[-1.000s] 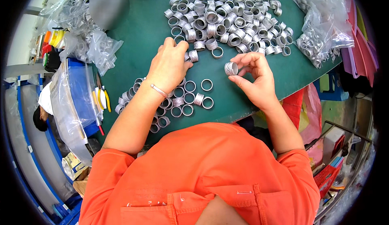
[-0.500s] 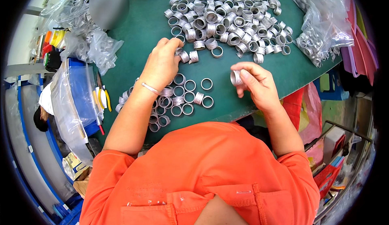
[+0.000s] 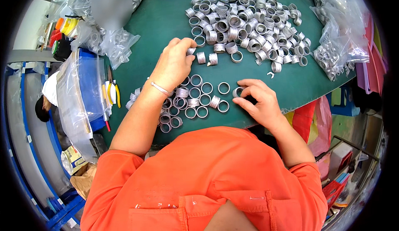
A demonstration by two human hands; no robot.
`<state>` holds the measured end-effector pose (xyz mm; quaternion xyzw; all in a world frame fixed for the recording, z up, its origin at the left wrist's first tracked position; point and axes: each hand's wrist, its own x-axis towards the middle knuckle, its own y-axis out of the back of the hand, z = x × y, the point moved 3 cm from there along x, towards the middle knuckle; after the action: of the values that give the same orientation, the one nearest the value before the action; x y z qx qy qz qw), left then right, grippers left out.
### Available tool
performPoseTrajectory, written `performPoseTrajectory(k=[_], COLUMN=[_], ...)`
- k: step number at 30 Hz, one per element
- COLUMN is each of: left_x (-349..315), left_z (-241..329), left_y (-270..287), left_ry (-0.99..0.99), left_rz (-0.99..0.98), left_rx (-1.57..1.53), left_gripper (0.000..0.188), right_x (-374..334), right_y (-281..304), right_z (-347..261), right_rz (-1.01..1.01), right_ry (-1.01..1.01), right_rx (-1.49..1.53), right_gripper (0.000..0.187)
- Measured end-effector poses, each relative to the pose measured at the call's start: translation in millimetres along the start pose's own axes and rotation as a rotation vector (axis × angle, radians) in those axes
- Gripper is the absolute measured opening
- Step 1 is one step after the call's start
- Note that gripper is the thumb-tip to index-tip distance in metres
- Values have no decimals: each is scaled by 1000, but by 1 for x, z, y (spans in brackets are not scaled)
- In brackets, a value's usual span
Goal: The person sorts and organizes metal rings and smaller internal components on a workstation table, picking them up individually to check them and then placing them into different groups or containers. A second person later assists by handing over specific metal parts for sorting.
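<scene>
My left hand, with a bangle at the wrist, is at the near left edge of a big heap of grey metal rings. Its thumb and fingertips close on one metal ring, partly covered. Two loose rings lie just right of those fingertips. On the other side, my right hand is low over the table, its thumb and fingers around another metal ring, mostly hidden behind them. Between my forearms lies a smaller group of rings, many standing on end with their openings up.
The green table has clear bags of metal parts at far left and more bags at far right. Yellow-handled pliers and plastic sheets are at the left edge. A small torn scrap lies below the heap.
My right hand has lowered its ring toward the table and turned, coming nearer the smaller group. My left hand stays by the heap's edge. The whole view has shifted slightly.
</scene>
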<state>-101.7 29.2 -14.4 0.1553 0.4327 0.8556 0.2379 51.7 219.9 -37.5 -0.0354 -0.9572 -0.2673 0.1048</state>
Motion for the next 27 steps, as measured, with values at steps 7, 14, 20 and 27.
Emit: performPoseTrajectory(k=[7, 14, 20, 27], left_x=[-2, -8, -4, -12], left_z=[10, 12, 5, 4], left_y=[-10, -14, -15, 17], left_ry=[-34, -74, -105, 100], left_rz=[-34, -75, -43, 38], left_rx=[9, 65, 114, -302], left_gripper=[41, 34, 41, 36], right_x=[65, 78, 77, 75], right_y=[-16, -27, -30, -23], right_z=[-19, -8, -10, -10], right_rz=[158, 58, 10, 20], right_ry=[387, 221, 264, 111], right_rx=[-278, -163, -320, 14], right_gripper=[18, 34, 42, 38])
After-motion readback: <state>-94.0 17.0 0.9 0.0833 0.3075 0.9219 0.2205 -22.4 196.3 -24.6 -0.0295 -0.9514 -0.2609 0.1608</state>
